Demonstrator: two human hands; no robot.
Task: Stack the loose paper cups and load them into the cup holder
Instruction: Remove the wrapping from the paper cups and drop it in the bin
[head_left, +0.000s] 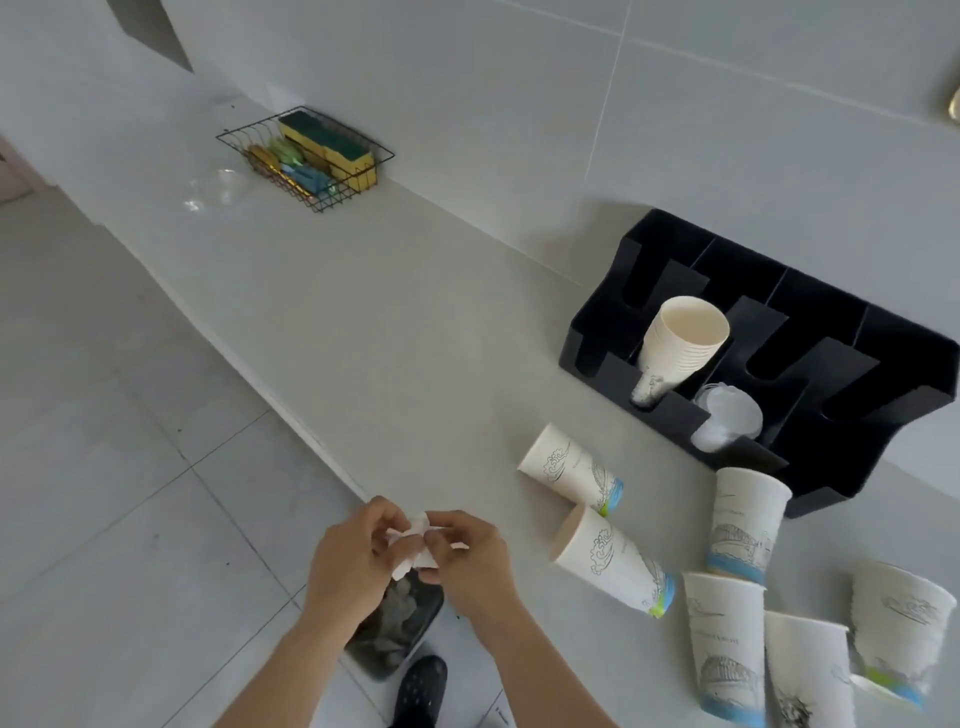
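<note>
Several loose paper cups with blue and green print lie on their sides on the white counter (363, 332) at the lower right, among them one (571, 470) near the holder and one (613, 558) closest to my hands. The black cup holder (831, 312) leans against the wall at right, with a stack of cups (675, 345) in one slot and clear lids (727, 415) in another. My left hand (348, 561) and my right hand (467, 561) meet at the counter's front edge, both pinching a crumpled white tissue (410, 545).
A black wire basket (306, 156) with sponges stands at the back left, crumpled clear plastic (213, 189) beside it. Below the counter edge are a bin with a dark liner (395, 634) and a black shoe (421, 686) on the tiled floor.
</note>
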